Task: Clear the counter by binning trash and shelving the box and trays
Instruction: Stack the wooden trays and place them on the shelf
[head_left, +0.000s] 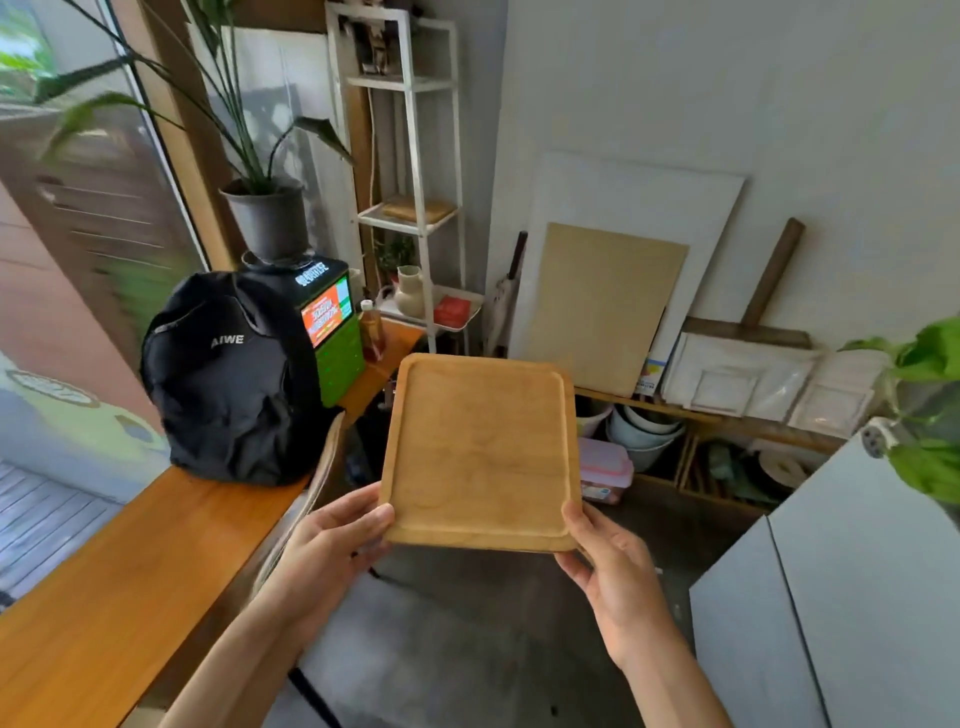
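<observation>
Wooden tray (480, 452) held in mid-air over grey floor (441, 649), left hand (332, 545) and right hand (608, 566) gripping its near corners, fingers curled around the edges. Wooden tabletop (130, 561) at left, bearing black backpack (234, 384). White shelf (415, 218) beyond.

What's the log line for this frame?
stage: carrying | held: wooden tray | hands: left hand, right hand grip near corners | target: white shelf
</observation>
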